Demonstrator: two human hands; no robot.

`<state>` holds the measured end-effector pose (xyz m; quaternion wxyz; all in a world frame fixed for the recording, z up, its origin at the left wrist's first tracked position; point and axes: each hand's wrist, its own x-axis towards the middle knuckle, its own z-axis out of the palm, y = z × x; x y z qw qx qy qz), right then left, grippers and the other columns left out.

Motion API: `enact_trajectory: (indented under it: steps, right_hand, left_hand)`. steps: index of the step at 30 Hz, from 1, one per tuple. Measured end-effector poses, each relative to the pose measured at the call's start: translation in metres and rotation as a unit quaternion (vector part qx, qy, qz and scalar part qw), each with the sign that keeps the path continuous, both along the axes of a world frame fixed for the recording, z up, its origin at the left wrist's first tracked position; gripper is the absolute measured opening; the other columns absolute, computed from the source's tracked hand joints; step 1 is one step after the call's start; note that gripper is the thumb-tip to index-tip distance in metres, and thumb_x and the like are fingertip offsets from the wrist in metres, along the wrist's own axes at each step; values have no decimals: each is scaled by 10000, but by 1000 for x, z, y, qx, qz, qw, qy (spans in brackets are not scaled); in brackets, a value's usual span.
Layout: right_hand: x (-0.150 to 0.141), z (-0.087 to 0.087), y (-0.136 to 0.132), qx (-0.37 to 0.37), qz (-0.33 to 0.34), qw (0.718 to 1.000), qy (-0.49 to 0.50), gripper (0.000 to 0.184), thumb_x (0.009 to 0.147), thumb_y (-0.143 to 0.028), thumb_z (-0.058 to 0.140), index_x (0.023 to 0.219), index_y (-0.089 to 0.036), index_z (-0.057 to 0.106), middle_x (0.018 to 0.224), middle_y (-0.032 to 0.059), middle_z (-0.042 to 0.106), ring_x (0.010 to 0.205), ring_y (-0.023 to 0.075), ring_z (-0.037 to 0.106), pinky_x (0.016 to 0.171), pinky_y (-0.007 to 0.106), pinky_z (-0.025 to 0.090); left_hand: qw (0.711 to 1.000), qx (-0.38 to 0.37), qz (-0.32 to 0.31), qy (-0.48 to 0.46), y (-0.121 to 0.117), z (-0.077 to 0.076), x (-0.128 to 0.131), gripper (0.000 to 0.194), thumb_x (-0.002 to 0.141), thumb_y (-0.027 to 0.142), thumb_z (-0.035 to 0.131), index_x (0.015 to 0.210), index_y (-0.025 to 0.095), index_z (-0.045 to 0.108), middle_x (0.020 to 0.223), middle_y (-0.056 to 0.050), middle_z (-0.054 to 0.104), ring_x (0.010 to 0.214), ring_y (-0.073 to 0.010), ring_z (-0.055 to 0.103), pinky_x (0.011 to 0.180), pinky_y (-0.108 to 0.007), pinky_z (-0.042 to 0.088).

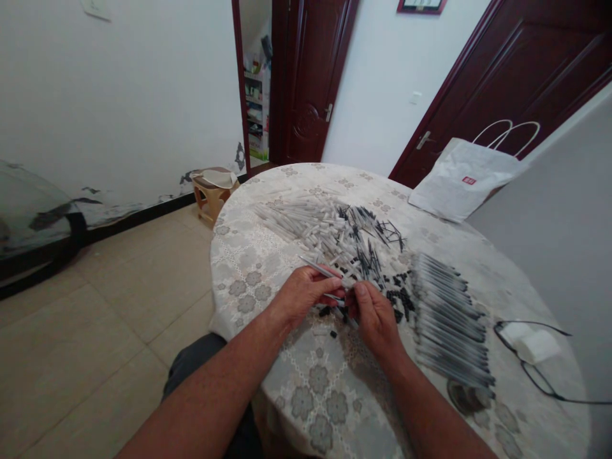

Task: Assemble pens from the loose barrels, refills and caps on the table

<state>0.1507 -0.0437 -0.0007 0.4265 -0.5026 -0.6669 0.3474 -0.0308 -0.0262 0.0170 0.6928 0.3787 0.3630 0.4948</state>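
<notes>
Over the near middle of the table, my left hand (306, 292) is closed around a slim grey pen barrel (315, 264), its thin tip pointing up and left. My right hand (375, 315) meets it at the other end, thumb and fingers pinched on a small pale pen part (348, 282). Whether that part is joined to the barrel cannot be told. Just beyond the hands lie a heap of whitish pen barrels (291, 217), dark thin pen parts (366, 255) and small black pieces (404, 296). To the right, grey pens (447, 325) form a neat row.
A patterned cloth (318, 398) covers the round table. Eyeglasses (538, 379) lie by a white roll (538, 346) at the right, and a small round container (463, 396) stands near the pens. A white paper bag (466, 175) is at the back right. A stool (213, 194) stands beyond the table.
</notes>
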Motion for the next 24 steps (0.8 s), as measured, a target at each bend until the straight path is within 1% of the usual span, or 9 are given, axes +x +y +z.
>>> enact_trajectory:
  steps: [3, 5, 8, 12, 14, 16, 19, 21, 24]
  right_hand:
    - [1, -1, 0, 16, -17, 1000, 10, 254, 1001, -447, 499, 1040, -213, 589, 758, -6, 611, 648, 155, 549, 607, 268, 422]
    - [0, 1, -1, 29, -24, 999, -9, 230, 965, -419, 568, 1073, -216, 578, 816, 2, 633, 688, 158, 567, 637, 268, 435]
    - [-2, 4, -2, 30, -16, 999, -42, 217, 995, -416, 512, 963, -217, 591, 756, -8, 605, 674, 153, 552, 634, 269, 415]
    - [-3, 5, -2, 16, 12, 999, -32, 409, 1042, -444, 393, 743, -212, 547, 658, -10, 542, 609, 144, 501, 592, 272, 383]
    - [-2, 4, -2, 14, 9, 1000, -5, 405, 1041, -447, 389, 762, -208, 559, 665, -3, 553, 603, 146, 505, 578, 273, 384]
    - [-1, 2, -2, 20, 3, 1000, 11, 328, 1030, -437, 420, 870, -206, 590, 680, -5, 565, 613, 151, 518, 581, 272, 394]
    - [1, 1, -1, 37, -12, 999, 1, 205, 986, -407, 520, 1023, -216, 586, 753, -8, 598, 660, 156, 543, 619, 270, 419]
    - [2, 2, -1, 44, -23, 999, -16, 187, 969, -395, 549, 1029, -221, 584, 798, -2, 613, 692, 159, 553, 640, 271, 426]
    - [0, 3, -2, 41, -18, 998, -35, 221, 998, -408, 495, 917, -223, 586, 723, -18, 579, 656, 154, 531, 626, 271, 404]
  left_hand:
    - [1000, 7, 5, 4, 1, -2, -1, 318, 750, 318, 835, 972, 124, 717, 831, -92, 742, 788, -205, 731, 677, -290, 585]
    - [1000, 10, 3, 6, 1, -3, -1, 310, 758, 316, 826, 976, 126, 714, 837, -91, 743, 794, -206, 731, 681, -291, 584]
    - [1000, 11, -1, 10, 0, -3, -1, 302, 757, 304, 820, 975, 127, 710, 844, -90, 745, 789, -200, 728, 674, -287, 582]
    - [1000, 2, -7, 11, 0, 0, 0, 308, 728, 294, 835, 951, 123, 708, 851, -93, 747, 771, -192, 723, 659, -278, 579]
    - [1000, 3, -7, 10, 0, 0, 0, 313, 727, 301, 838, 948, 123, 709, 847, -92, 745, 767, -192, 723, 658, -280, 579]
    - [1000, 7, -2, 11, 0, 0, -1, 311, 738, 312, 835, 954, 125, 712, 835, -89, 743, 770, -197, 726, 662, -287, 581]
    - [1000, 12, 10, 13, 1, -1, -1, 307, 748, 323, 832, 958, 128, 719, 829, -86, 740, 781, -203, 730, 669, -296, 585]
    - [1000, 12, 9, 17, 1, -1, -1, 301, 746, 323, 834, 949, 131, 724, 828, -83, 740, 784, -203, 729, 674, -300, 588]
    - [1000, 11, -1, 23, 0, -1, -1, 281, 747, 310, 829, 943, 136, 726, 815, -75, 739, 778, -197, 727, 674, -295, 588]
